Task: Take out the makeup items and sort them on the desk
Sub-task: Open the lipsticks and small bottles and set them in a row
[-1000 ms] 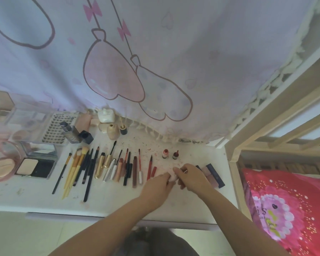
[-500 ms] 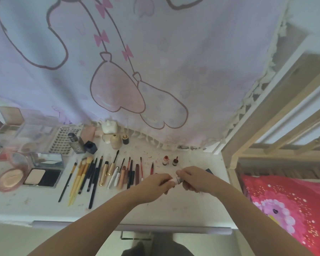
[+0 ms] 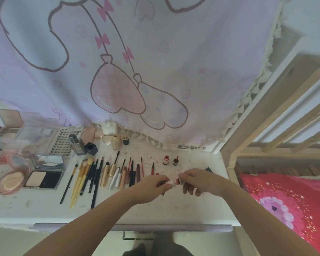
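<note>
White and speckled with red flecks, the tabletop (image 3: 174, 206) runs from its near edge back to a pale curtain (image 3: 155, 61) printed with pink cartoon shapes and bows.

Nearest, both forearms reach in from below and meet over the right half of the tabletop. The left hand (image 3: 151, 185) and right hand (image 3: 199, 181) each pinch one end of a small pink-and-white tube (image 3: 175, 181), held level between them just above the surface; their fingers are curled round it.

Left of the hands lies a row of slim items side by side, pointing away: yellow-handled brushes (image 3: 79, 183) and black ones, two gold tubes (image 3: 107, 174), then pencils and lip sticks (image 3: 129, 174) in pinks and browns, ending with a red pencil (image 3: 152, 168) next to the left hand. Farther left sit an open compact (image 3: 42, 179) with a mirror lid and a round pink powder case (image 3: 11, 180).

Just beyond the hands stand two tiny bottles (image 3: 170, 160), one red-capped, one dark. A dark box corner (image 3: 208, 169) shows behind the right hand.

At the back, along the curtain hem, are a lash tray (image 3: 63, 143), a dark glass bottle (image 3: 77, 145) with its black cap beside it, a beige bottle (image 3: 116, 142), a white jar (image 3: 109, 128), and clear cases at far left.

To the right a wooden bed frame (image 3: 266, 126) holds a red flowered pillow (image 3: 284, 204).
</note>
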`<state>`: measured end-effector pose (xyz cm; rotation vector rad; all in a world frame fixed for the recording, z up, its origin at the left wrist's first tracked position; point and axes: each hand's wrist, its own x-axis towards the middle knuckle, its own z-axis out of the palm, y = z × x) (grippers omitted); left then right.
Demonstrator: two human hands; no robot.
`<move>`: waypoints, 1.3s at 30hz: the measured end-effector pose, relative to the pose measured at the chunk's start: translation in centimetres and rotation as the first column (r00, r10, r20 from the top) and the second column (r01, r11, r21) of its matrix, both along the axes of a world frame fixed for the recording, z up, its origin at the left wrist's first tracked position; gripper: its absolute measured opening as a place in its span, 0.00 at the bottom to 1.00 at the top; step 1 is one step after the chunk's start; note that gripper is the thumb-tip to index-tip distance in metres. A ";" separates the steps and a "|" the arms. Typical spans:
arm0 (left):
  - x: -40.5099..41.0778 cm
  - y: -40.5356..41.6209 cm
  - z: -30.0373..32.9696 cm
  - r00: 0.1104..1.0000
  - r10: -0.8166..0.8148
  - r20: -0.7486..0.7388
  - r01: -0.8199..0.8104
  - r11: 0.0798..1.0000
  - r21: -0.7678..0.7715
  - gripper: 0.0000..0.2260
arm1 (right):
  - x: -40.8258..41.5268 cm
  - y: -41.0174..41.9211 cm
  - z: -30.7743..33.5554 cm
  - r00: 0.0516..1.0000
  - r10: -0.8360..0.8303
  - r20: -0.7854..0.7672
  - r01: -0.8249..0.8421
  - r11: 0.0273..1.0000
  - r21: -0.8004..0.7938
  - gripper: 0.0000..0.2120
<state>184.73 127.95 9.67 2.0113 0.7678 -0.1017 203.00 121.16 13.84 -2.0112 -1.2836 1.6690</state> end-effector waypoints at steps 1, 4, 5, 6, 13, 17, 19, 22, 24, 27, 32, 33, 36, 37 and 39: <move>-0.1 0.0 -0.1 1.000 -0.006 -0.001 0.006 1.000 -0.004 0.14 | -0.1 0.0 -0.3 1.000 0.001 0.000 -0.001 1.000 -0.003 0.14; -0.5 -0.1 -0.4 1.000 -0.023 -0.011 0.023 0.999 -0.034 0.13 | 0.2 -0.3 -0.4 1.000 0.030 0.008 -0.030 1.000 0.002 0.10; -0.8 0.0 -0.6 1.000 -0.019 -0.021 0.018 0.999 -0.046 0.12 | 0.6 -0.4 -0.5 0.999 0.038 0.019 -0.038 0.999 0.003 0.09; -1.0 0.1 -0.9 1.000 -0.007 -0.030 0.005 0.998 -0.056 0.13 | 1.1 -0.6 -0.6 0.999 0.034 0.032 -0.034 0.999 0.008 0.08; -0.6 0.7 -3.5 0.973 0.230 -0.026 -0.228 0.973 0.044 0.13 | 1.7 -1.3 -3.3 0.852 -0.467 -0.238 0.481 0.877 0.002 0.03; 1.9 1.1 -4.5 0.932 0.360 0.043 -0.356 0.888 0.291 0.10 | -0.1 -0.5 -8.0 0.890 -0.446 0.098 0.399 0.864 0.306 0.05; 3.0 1.1 -5.1 0.921 0.388 0.029 -0.371 0.853 0.367 0.10 | -0.5 0.1 -9.6 0.874 -0.444 0.197 0.343 0.852 0.396 0.07; 4.1 1.1 -5.8 0.910 0.413 -0.021 -0.360 0.817 0.450 0.09 | -1.2 1.4 -11.1 0.860 -0.441 0.256 0.298 0.842 0.449 0.07; 4.6 1.2 -6.4 0.911 0.406 -0.079 -0.313 0.802 0.508 0.10 | -1.6 2.1 -11.5 0.867 -0.392 0.306 0.225 0.858 0.461 0.06; 4.9 1.4 -7.1 0.902 0.399 -0.166 -0.254 0.801 0.542 0.10 | -1.9 2.4 -12.1 0.878 -0.318 0.357 0.130 0.878 0.461 0.06; 5.0 1.3 -7.8 0.892 0.407 -0.196 -0.250 0.806 0.537 0.09 | -1.9 2.4 -12.4 0.891 -0.298 0.343 0.130 0.890 0.437 0.09; 5.0 1.3 -7.8 0.890 0.409 -0.201 -0.248 0.805 0.540 0.10 | -1.8 2.4 -12.2 0.895 -0.299 0.332 0.144 0.896 0.421 0.12; 5.0 1.3 -7.7 0.887 0.417 -0.197 -0.252 0.796 0.550 0.14 | -0.5 2.1 -11.0 0.890 -0.246 0.384 0.088 0.919 0.384 0.16; 4.9 1.2 -7.5 0.885 0.423 -0.194 -0.258 0.792 0.554 0.16 | 0.3 2.0 -10.5 0.884 -0.235 0.404 0.065 0.918 0.390 0.15; 4.3 0.5 -6.9 0.884 0.452 -0.122 -0.309 0.759 0.573 0.16 | 2.5 2.0 -9.4 0.860 -0.214 0.463 0.026 0.925 0.379 0.12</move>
